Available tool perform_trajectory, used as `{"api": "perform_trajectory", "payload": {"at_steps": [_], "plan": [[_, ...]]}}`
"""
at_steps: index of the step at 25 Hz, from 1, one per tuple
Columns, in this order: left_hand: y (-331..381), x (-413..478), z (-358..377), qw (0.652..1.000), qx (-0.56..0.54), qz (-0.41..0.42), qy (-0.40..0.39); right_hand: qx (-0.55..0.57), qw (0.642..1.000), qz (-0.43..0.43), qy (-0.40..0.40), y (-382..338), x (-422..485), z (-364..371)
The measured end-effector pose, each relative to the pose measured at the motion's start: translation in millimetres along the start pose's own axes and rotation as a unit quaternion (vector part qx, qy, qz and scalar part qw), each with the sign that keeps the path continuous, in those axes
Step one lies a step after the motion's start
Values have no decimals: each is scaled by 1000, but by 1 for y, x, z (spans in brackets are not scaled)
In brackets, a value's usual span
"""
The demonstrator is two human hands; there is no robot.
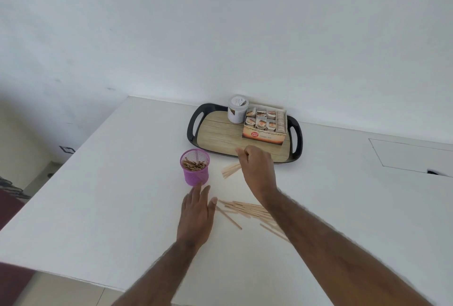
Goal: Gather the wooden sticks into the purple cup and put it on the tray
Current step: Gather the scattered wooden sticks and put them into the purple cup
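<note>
Head view: right hand (pixel 257 166) curls closed on the far sticks (pixel 229 170); left hand (pixel 197 210) lies open, flat on the desk (pixel 110 207), near the purple cup (pixel 195 170), likely to steady it.

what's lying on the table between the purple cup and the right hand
In the head view, a small bunch of wooden sticks lies there, between the purple cup and the right hand, partly under that hand.
</note>
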State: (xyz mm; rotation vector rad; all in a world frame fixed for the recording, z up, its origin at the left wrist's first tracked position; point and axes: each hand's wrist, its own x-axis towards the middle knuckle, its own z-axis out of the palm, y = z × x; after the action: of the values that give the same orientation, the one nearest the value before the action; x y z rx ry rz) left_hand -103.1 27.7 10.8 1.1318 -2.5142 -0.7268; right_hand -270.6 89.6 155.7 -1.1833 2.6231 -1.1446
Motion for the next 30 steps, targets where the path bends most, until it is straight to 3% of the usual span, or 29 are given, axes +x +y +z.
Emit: {"api": "perform_trajectory", "payload": {"at_steps": [3,7,14,19,23,27,30], "plan": [[-11,-11,7,995,72,43,-58,-75,992,-98,-12,-24,23,17],[-9,-11,8,990,105,75,-57,-168,964,-203,-27,-51,45,50],[-11,-11,8,989,114,81,-55,-292,910,-281,-86,-52,63,93],[-11,-10,8,988,121,82,-49,-270,900,-331,-90,-49,59,92],[-10,-9,7,987,121,75,-70,-125,944,-285,-111,-41,60,62],[-16,-7,9,985,102,107,-94,-21,989,-128,-74,1,49,23],[-22,-6,12,970,86,187,-132,-66,967,-11,-245,68,19,-10]]}}
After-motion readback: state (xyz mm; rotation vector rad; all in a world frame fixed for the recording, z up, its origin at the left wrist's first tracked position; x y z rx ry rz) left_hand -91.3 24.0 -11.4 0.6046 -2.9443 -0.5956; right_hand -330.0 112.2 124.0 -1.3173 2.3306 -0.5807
